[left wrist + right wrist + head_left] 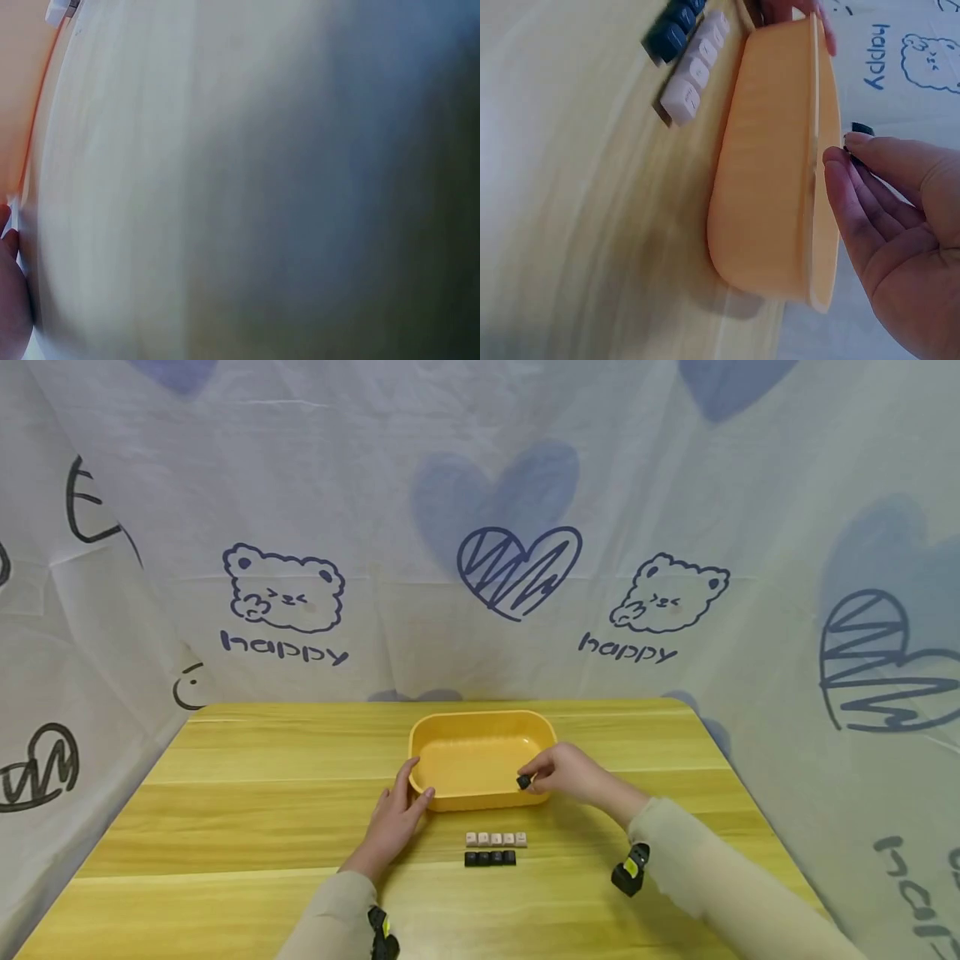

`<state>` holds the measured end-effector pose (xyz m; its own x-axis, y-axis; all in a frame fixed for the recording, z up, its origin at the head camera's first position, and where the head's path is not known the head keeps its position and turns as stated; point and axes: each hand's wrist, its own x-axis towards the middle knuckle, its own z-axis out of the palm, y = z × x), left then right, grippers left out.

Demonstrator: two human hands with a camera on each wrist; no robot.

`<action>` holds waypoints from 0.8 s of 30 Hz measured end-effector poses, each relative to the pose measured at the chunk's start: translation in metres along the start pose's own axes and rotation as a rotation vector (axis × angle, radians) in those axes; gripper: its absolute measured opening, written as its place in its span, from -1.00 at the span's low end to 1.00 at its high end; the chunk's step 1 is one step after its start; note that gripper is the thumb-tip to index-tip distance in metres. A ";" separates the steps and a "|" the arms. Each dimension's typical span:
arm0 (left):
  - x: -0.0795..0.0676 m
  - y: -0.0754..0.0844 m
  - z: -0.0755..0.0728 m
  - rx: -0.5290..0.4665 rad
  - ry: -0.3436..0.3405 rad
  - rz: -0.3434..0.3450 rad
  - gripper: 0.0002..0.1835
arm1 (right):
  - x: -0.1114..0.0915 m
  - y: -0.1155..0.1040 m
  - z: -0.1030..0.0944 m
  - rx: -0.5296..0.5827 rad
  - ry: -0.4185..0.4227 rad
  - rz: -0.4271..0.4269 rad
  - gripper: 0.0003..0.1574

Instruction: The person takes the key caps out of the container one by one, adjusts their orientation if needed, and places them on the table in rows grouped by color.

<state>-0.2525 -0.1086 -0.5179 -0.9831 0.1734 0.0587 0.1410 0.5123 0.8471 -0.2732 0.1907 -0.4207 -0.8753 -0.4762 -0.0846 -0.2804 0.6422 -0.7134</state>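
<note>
In the head view, my left hand (392,820) holds the near left corner of a yellow plastic basin (480,802), its thumb and forefinger at the rim. My right hand (573,774) pinches a black keycap (523,782) between thumb and fingertips, above the basin's near right part. The right wrist view shows this black keycap (863,129) partly hidden by the thumb. In front of the basin lies a row of several white keycaps (496,840). Closer to me, a row of several black keycaps (490,858) runs parallel to it.
Everything stands on a wooden table (285,827) with light yellow grain. A pale cloth (390,527) printed with hearts and bears hangs behind and at both sides. Each wrist bears a small black camera (630,870).
</note>
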 end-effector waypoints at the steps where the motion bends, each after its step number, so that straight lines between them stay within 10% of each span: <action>1: 0.000 0.000 0.000 0.002 0.003 0.004 -0.32 | -0.003 -0.001 0.001 0.009 0.006 0.007 -0.71; 24: 0.000 -0.002 0.000 0.006 0.000 -0.006 -0.31 | -0.039 0.014 0.045 0.029 0.048 -0.045 -0.76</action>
<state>-0.2526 -0.1100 -0.5197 -0.9840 0.1700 0.0538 0.1358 0.5185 0.8442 -0.2249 0.1914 -0.4593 -0.8804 -0.4739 -0.0191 -0.3087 0.6030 -0.7356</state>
